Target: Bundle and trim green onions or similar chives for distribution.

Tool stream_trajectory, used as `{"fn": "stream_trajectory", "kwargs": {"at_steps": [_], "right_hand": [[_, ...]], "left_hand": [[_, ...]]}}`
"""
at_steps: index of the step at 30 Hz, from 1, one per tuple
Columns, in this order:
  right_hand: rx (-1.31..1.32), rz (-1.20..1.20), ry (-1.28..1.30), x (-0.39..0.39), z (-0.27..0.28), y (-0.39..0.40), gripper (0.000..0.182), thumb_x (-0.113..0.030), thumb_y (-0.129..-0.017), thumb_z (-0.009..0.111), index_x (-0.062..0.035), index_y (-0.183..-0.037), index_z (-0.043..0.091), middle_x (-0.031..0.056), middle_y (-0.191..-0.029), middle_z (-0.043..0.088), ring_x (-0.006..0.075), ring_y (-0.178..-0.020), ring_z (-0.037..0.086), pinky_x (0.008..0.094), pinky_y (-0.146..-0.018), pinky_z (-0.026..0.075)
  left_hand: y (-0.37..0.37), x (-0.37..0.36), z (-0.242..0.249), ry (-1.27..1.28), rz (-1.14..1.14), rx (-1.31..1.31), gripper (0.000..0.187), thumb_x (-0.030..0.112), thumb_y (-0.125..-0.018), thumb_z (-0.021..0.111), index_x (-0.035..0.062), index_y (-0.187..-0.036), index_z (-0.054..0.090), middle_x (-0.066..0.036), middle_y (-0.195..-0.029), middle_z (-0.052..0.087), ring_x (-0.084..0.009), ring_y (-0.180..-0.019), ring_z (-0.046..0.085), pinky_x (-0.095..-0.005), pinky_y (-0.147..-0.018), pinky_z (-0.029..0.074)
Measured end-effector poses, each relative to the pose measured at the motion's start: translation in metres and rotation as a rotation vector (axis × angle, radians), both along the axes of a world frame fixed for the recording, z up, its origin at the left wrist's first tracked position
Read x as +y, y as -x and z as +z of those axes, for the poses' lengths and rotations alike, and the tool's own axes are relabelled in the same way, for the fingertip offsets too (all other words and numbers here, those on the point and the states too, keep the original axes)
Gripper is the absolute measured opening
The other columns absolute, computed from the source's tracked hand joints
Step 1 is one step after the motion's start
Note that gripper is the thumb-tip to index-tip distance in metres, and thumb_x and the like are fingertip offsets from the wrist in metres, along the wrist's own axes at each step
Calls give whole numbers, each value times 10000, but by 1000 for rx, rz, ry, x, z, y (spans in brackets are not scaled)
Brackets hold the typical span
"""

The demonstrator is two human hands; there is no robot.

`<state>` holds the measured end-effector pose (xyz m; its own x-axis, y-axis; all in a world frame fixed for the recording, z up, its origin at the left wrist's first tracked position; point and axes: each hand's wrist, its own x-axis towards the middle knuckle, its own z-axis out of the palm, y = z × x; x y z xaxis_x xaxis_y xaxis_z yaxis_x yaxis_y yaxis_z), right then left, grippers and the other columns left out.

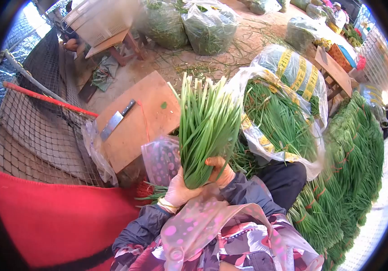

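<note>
A thick bunch of garlic chives [205,126] stands upright in front of my chest, its pale cut ends pointing up and away from me. My left hand [182,187], in a thin whitish glove, wraps round the lower left side of the leafy end. On the right side, my right hand [220,171] is closed round the same bunch, some fingers hidden behind leaves. A wooden board [135,119] lies to the left, with a cleaver [116,121] on it and a red tie [144,119] beside the blade.
An open plastic bag of chives [279,119] stands to the right. Beyond it, tied chive bundles [343,176] form a long heap. Filled bags [210,31] and a white crate [101,20] stand farther back. Red cloth [58,217] covers the lower left.
</note>
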<state>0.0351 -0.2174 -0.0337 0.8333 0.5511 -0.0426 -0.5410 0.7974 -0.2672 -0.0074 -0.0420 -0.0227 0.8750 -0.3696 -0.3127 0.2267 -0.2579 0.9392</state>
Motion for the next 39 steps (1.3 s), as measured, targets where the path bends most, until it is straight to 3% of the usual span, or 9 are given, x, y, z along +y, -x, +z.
{"fn": "stream_trajectory", "kwargs": {"at_steps": [5,9,21,26,28,29,31,34,39], "right_hand": [[-524,106,894,-67,5,-21,526,-13,-728,764,-4,-1222,587,82,-1165,645,165,-1064,584,326,-939,462],[-96,-378,1017,-131,14,-48,384,-145,-845,700,-18,-1200,624,56,-1037,695,101,-967,624,267,-887,468],[-1430,99,1972,-46,36,-89,194,-326,-756,680,-157,-833,736,94,-735,678,302,-746,671,409,-677,520],[-1018,-22,2563,-94,16,-115,206,-315,-798,664,-121,-813,731,106,-735,688,277,-722,686,403,-643,528],[-48,-165,2017,-130,-27,-110,209,-301,-827,644,-126,-902,729,101,-818,710,252,-779,697,380,-662,536],[-53,-153,2014,-128,-27,-107,209,-301,-827,644,-126,-902,729,101,-818,710,252,-779,697,380,-662,536],[-1064,780,2780,-125,-8,-102,257,-262,-851,609,-173,-1080,687,80,-969,708,242,-849,688,397,-689,534],[-1283,-68,2000,-78,57,-86,332,-327,-807,682,-104,-1052,699,138,-902,684,315,-844,659,416,-761,511],[-1522,51,1832,-9,46,-67,506,-454,-698,750,-93,-1050,711,102,-984,685,280,-1029,606,404,-907,449]], "left_hand": [[-1,54,24,-350,-32,-326,490,139,-719,741,14,-1153,550,-159,-935,666,-250,-872,651,-365,-769,515],[1,109,22,-702,-16,-531,532,195,-667,747,18,-1130,554,-222,-790,643,-399,-761,641,-454,-658,521],[6,125,24,-845,-47,-594,452,151,-698,722,78,-1117,570,-170,-841,655,-358,-778,647,-422,-661,521],[10,143,14,-852,-21,-581,569,133,-665,744,93,-1195,543,-158,-937,666,-346,-844,652,-406,-702,533],[14,152,8,-895,-33,-536,647,114,-649,748,95,-1250,510,-159,-979,666,-346,-859,653,-401,-714,536],[15,152,8,-884,-17,-553,666,113,-650,746,96,-1268,498,-159,-994,664,-344,-862,654,-401,-714,536],[13,152,5,-875,0,-560,713,117,-657,741,103,-1316,469,-156,-1026,658,-339,-867,655,-401,-708,536],[11,146,5,-888,4,-550,708,129,-671,734,115,-1327,467,-154,-1019,661,-340,-861,655,-403,-697,535],[7,141,7,-904,-8,-617,610,148,-717,702,137,-1294,506,-143,-966,669,-327,-804,660,-399,-661,533]]}}
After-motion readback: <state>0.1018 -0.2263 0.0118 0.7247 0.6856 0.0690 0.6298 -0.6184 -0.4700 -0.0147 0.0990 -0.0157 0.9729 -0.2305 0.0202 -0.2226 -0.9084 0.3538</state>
